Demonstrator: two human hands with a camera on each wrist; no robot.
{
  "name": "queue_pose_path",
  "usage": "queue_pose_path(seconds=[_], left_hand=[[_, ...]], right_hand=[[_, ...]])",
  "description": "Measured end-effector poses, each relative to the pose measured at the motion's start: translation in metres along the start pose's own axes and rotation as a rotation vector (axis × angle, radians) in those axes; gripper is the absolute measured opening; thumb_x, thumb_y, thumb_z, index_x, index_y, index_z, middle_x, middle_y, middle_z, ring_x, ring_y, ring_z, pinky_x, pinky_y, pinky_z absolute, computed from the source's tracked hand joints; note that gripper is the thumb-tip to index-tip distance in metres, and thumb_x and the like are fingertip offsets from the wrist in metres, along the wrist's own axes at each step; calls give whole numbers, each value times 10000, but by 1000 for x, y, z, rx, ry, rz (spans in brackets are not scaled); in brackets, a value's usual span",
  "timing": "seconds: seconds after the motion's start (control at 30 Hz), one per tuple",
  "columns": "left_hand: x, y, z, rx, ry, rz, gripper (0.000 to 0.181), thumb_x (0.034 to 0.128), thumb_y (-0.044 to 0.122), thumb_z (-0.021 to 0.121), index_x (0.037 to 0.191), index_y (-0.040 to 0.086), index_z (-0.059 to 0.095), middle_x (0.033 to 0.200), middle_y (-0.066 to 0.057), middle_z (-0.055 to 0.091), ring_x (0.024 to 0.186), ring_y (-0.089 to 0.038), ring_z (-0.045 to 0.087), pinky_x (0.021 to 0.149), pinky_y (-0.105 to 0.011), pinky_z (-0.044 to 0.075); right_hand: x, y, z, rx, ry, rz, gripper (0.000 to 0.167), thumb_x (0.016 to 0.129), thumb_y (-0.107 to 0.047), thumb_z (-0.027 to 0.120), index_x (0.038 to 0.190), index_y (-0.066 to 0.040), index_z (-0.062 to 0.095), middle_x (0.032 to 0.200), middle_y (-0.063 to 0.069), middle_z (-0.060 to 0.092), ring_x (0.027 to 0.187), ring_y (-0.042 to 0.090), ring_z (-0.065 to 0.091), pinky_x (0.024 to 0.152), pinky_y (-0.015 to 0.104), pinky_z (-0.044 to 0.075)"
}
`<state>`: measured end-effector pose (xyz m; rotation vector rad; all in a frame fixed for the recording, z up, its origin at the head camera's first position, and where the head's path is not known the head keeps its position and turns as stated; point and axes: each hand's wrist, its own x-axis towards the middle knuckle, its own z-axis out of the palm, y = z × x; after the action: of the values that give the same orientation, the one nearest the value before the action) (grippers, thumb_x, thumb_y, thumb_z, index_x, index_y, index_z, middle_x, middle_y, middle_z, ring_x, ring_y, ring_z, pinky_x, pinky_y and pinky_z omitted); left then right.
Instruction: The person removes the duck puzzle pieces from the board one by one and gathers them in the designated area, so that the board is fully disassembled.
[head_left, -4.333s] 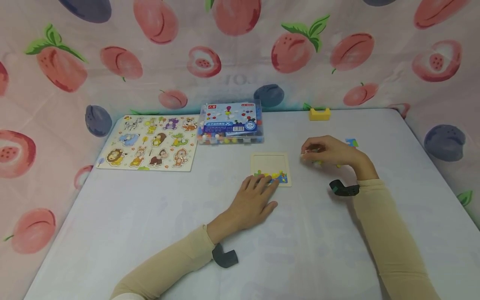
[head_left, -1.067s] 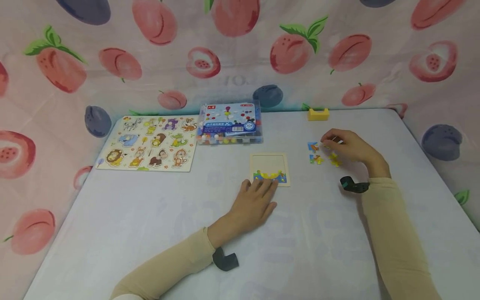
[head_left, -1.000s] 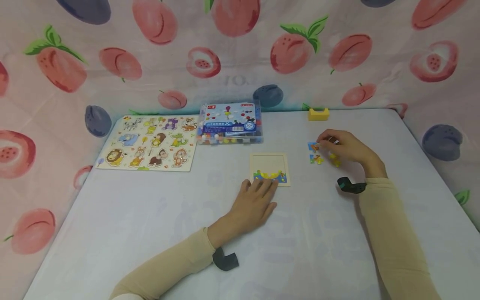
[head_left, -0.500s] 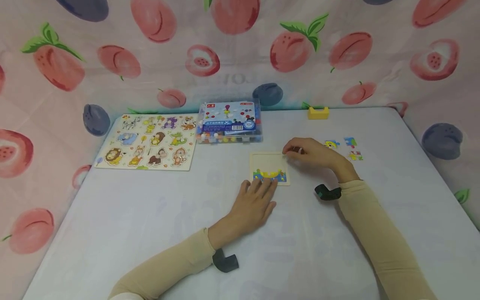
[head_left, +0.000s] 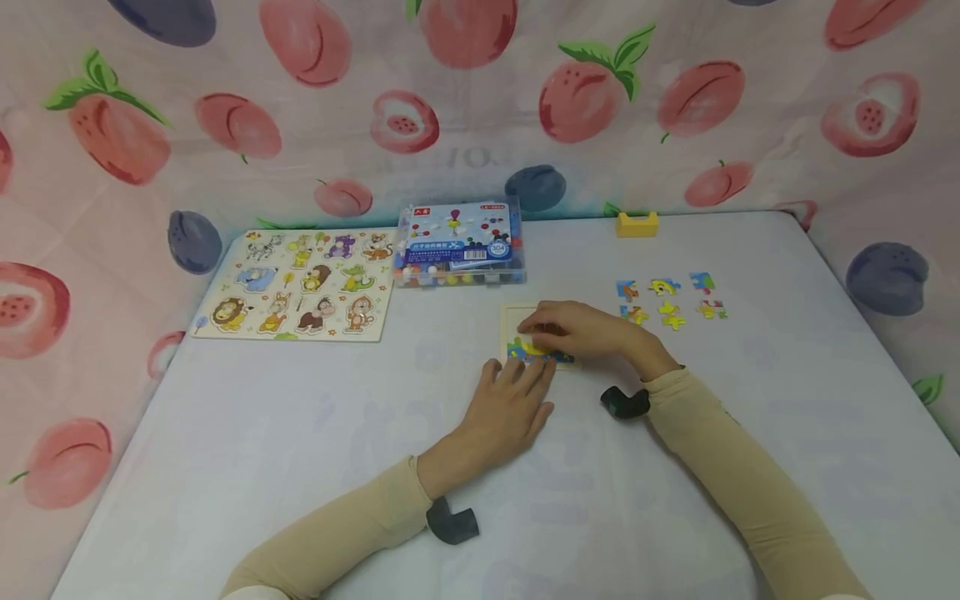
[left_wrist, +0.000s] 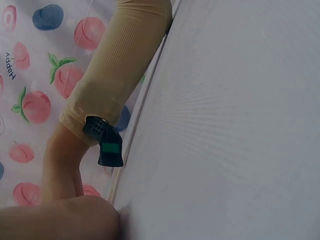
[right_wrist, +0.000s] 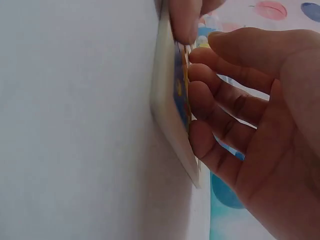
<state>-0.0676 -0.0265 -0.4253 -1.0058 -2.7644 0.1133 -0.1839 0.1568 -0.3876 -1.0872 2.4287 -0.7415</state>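
A small square wooden puzzle tray (head_left: 504,333) lies mid-table, with joined blue and yellow puzzle pieces (head_left: 519,352) along its near side. My left hand (head_left: 498,412) lies palm down, its spread fingertips on the tray's near edge. Over the tray's right half is my right hand (head_left: 581,329). In the right wrist view, my right hand's fingers (right_wrist: 225,117) are loosely bent with their tips at the picture surface, and the thumb stands apart from them. No piece shows between them. Several loose jigsaw pieces (head_left: 671,315) lie to the right in two rows.
An animal peg puzzle board (head_left: 292,287) lies at the back left. Next to it is a clear plastic box (head_left: 461,242) with a blue label and coloured balls. A yellow notched block (head_left: 637,225) stands at the rear edge, before a fruit-print cloth (head_left: 480,108).
My right hand has gone left from the loose pieces to the tray, uncovering both rows. Earlier it moved about over those pieces. My left hand has stayed at the tray's near edge.
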Motion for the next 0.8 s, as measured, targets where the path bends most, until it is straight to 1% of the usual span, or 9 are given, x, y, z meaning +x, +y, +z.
queue_pose_path(seconds=[0.07,0.27,0.43,0.63,0.8], left_hand=[[0,0,-1,3,0,1,557,992,444,327,1466,152,352,1399,32,430,1130,-195,412,893,-407,350],[0,0,-2,-1,0,1,550,992,439,332,1458,149,367,1385,32,439,1129,-200,413,893,-412,353],[0,0,-1,-17,-3,0,547,994,435,331,1458,148,367,1402,31,430,1137,-206,405,894,-415,349],[0,1,-1,-34,-9,0,551,996,433,331,1465,144,353,1421,23,422,1144,-203,402,901,-414,342],[0,1,-2,-40,-24,-8,555,998,431,328,1472,143,337,1427,19,414,1148,-199,399,912,-413,336]], right_hand=[[1,-1,2,-12,-5,-4,313,967,-212,532,1253,-106,603,956,-9,572,808,118,483,748,281,431],[1,-3,3,3,-15,17,280,964,-225,539,1220,-153,627,962,-29,564,814,118,485,750,278,433],[1,-3,3,14,-20,21,259,966,-215,534,1199,-164,634,959,-25,561,812,127,488,746,285,433],[2,-2,5,35,10,4,241,971,-199,525,1177,-153,643,927,-18,552,792,132,483,729,290,432],[3,0,7,55,31,3,230,973,-205,524,1160,-159,649,953,-19,565,800,138,485,746,297,436]])
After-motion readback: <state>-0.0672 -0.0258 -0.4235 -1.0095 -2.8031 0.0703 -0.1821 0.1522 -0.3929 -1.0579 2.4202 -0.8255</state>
